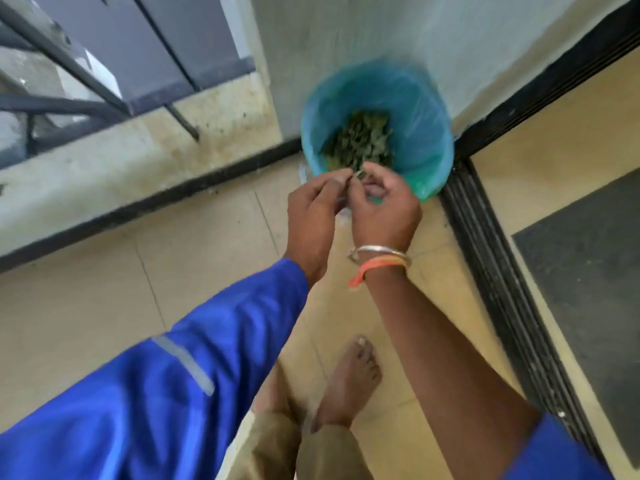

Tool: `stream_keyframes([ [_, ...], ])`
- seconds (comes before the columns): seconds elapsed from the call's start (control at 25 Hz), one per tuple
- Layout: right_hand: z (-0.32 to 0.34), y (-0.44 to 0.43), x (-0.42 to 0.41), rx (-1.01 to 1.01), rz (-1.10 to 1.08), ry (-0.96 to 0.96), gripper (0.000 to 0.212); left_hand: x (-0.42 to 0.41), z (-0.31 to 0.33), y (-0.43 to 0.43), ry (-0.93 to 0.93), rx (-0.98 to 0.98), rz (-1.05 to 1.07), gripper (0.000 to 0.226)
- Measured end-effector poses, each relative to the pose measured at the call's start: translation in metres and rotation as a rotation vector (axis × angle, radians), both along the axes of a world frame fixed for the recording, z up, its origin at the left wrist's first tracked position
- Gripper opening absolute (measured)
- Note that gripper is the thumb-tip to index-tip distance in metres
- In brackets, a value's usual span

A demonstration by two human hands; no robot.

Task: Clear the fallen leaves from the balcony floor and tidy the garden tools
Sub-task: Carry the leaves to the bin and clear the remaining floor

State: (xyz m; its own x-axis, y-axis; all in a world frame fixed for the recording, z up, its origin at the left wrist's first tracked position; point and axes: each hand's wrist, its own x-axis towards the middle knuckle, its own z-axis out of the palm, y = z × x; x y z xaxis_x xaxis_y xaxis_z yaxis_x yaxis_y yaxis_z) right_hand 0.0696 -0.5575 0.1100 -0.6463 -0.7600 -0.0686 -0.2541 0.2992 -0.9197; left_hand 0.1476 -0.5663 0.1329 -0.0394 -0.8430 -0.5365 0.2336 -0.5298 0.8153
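The person stands over a round bin (429, 109) lined with a blue bag, tucked into the corner where the pale wall (450, 39) meets the dark sliding-door track (502, 271). A heap of dry green leaves (360, 140) lies at the bottom of it. Both hands meet just above the bin's near rim. The left hand (311, 216), coming out of a blue sleeve (173, 375), has its fingers curled and pinches a small leaf scrap (360, 174). The right hand (384, 209), with a metal bangle (381, 251) and an orange band (377, 266) at the wrist, curls its fingers onto the same scrap, though blur hides the detail. A bare foot (349, 379) stands on the beige floor tiles (104, 306). A dark mat (588, 271) lies beyond the track.
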Motion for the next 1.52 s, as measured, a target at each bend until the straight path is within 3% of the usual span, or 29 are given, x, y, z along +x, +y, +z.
stream_keyframes([
  [0.16, 0.021, -0.057, -0.04, 0.214, 0.058, -0.158, 0.042, -0.032, 0.016, -0.061, 0.067, 0.05, -0.159, 0.012],
  [0.4, 0.08, -0.048, -0.059, 0.504, 0.356, -0.008, 0.057, -0.025, 0.055, -0.061, -0.463, -0.136, -0.533, 0.03],
  [0.52, 0.14, -0.025, -0.064, 0.438, 0.431, 0.11, 0.065, -0.025, 0.122, -0.054, -0.821, -0.317, -0.796, 0.056],
  [0.68, 0.272, 0.027, -0.072, 0.403, 0.34, 0.233, 0.068, -0.045, 0.255, -0.03, -0.927, -0.564, -0.947, 0.056],
  [0.92, 0.431, 0.157, -0.066, 0.592, 0.165, 0.391, 0.079, -0.067, 0.398, 0.058, -0.944, -0.904, -1.233, 0.058],
  [1.12, 0.488, 0.303, -0.041, 0.726, -0.305, 0.276, 0.084, -0.09, 0.461, 0.174, -0.877, -1.21, -1.627, 0.062],
  [1.52, 0.533, 0.62, 0.021, 0.84, -1.227, -0.079, 0.086, -0.162, 0.529, 0.519, -0.256, -1.808, -2.234, 0.065],
])
